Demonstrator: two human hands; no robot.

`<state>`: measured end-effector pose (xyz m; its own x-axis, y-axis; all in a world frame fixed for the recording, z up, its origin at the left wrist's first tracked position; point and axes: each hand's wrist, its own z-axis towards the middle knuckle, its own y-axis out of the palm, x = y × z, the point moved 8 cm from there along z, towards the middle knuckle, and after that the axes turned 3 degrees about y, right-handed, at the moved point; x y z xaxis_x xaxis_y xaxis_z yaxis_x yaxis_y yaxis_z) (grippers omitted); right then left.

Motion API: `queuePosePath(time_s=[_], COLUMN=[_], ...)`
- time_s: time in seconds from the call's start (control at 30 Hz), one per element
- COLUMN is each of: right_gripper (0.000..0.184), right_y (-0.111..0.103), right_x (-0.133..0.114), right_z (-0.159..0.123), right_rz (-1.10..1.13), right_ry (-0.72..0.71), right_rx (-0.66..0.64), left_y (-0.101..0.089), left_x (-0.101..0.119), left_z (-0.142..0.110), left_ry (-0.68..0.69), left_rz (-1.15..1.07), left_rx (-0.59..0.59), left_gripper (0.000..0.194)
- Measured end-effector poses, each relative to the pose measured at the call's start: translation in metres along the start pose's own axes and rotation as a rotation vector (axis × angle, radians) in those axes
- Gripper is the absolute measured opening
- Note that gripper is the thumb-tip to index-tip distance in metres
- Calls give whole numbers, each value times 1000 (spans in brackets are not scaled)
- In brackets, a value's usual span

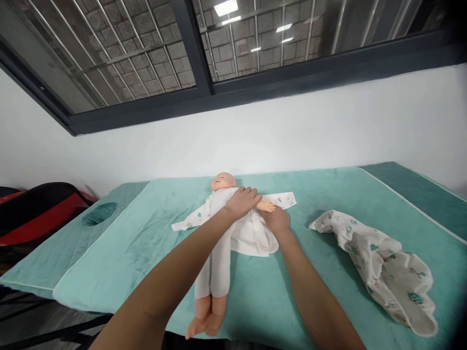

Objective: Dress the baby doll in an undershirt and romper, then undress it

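A baby doll (221, 262) in white clothes lies on its back, its head toward the wall and its bare feet toward me. Beneath its upper body a white baby shirt (257, 240) with printed sleeves is spread; one sleeve (286, 200) stretches to the right. My left hand (245, 200) rests across the doll's chest and upper arm, fingers curled over the arm. Just below the doll's bare hand (267, 206), my right hand (276, 221) is closed at the shirt's edge. Its fingertips are largely hidden.
A crumpled printed baby garment (383, 267) lies to the right on the green padded table (153, 243). The table has a round hole (99, 214) at its left end. A black and red chair (40, 218) stands at the left. Behind are a white wall and a barred window (204, 48).
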<state>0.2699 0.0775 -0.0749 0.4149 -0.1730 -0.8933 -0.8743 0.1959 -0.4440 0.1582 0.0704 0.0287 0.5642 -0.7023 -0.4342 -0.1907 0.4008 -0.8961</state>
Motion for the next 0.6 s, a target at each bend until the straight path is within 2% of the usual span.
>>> queuePosePath(time_s=[0.13,0.3,0.47,0.6], right_gripper=[22,48,41,39], right_y=[-8,-27,-17,-9], right_x=[-2,-5,-24,-42], right_z=[4,8,-5,-15], right_rz=[137,424,985,1025], right_ry=[-30,-34,-54,-115], right_rx=[-13,1,-207,-333], left_y=[-3,-1,17,25], left_x=[-12,-21,-9,5], left_z=[-13,-16,-3,11], left_ry=[-38,-136,-310,-337], left_rz=[-21,-46,-185,-300], left_rx=[3,-13,-14,33], left_gripper=[31,30,42,47])
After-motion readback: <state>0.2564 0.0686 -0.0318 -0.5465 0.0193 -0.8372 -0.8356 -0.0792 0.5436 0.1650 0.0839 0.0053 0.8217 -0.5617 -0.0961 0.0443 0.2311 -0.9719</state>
